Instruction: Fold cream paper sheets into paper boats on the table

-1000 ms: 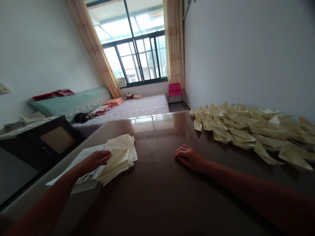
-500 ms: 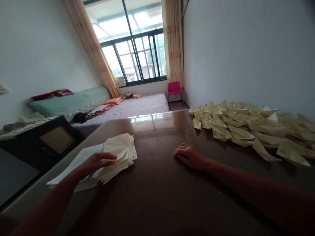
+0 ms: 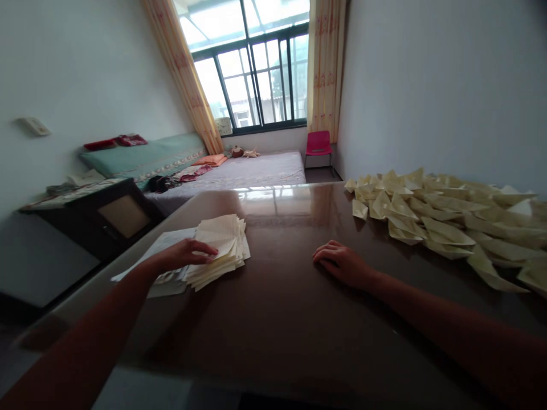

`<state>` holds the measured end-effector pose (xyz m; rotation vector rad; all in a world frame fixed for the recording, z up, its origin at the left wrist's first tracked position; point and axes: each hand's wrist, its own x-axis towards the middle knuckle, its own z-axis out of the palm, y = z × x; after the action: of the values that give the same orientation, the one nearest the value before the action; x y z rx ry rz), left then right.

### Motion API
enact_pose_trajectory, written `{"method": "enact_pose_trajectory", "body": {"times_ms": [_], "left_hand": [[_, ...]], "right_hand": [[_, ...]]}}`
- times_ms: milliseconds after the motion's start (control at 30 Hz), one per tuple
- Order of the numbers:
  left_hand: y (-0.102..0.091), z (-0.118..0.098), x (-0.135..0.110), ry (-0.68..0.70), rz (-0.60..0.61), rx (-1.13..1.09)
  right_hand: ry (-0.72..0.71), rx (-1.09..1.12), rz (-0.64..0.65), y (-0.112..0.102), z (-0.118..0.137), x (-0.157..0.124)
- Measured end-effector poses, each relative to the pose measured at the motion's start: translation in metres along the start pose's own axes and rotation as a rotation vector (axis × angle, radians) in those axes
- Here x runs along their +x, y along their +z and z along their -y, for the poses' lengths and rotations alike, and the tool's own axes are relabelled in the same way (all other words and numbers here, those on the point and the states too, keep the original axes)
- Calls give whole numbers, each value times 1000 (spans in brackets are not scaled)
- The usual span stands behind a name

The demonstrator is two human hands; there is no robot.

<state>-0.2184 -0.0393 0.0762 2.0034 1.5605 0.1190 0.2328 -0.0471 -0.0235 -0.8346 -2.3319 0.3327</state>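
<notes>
My left hand (image 3: 184,254) lies on a fanned stack of cream paper sheets (image 3: 223,249) at the left of the dark glossy table (image 3: 277,307), fingers stretched flat across the top sheet. Under the stack lies a larger white sheet (image 3: 164,250). My right hand (image 3: 342,265) rests palm down on the bare tabletop near the middle, fingers loosely curled and holding nothing. A big heap of folded cream paper boats (image 3: 444,219) covers the right side of the table, along the wall.
Beyond the table's far edge stand a bed (image 3: 239,173) with clothes on it, a red chair (image 3: 318,145) and a curtained window. A dark cabinet (image 3: 106,219) stands left of the table. The white wall runs close along the right.
The view has shifted left and slightly down. My left hand has slid a little further over the paper stack. My right hand has stayed put.
</notes>
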Motion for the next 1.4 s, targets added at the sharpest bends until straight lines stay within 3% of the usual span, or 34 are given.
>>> {"method": "enact_pose_trajectory", "body": {"times_ms": [433, 600, 700, 900, 1067, 1133, 1200, 1267, 1400], "left_hand": [[0, 15, -2, -30, 55, -150], [3, 18, -6, -75, 28, -282], [6, 21, -7, -61, -24, -248], [17, 15, -7, -46, -263, -67], [29, -17, -9, -110, -697, 165], [37, -36, -10, -121, -802, 229], [47, -57, -10, -36, -871, 400], [63, -79, -8, 200, -885, 579], [106, -123, -2, 612, -724, 732]], "right_hand": [[27, -53, 78, 2, -8, -4], [38, -53, 85, 1, -5, -3], [39, -53, 89, 0, -3, -3], [39, -55, 89, -1, 0, -3], [24, -89, 22, 0, -1, -5], [6, -119, -6, 2, -1, -7], [-11, -151, -35, 3, -1, -7], [-3, -183, -70, 4, 3, -7], [18, -249, -92, 0, 21, -2]]}}
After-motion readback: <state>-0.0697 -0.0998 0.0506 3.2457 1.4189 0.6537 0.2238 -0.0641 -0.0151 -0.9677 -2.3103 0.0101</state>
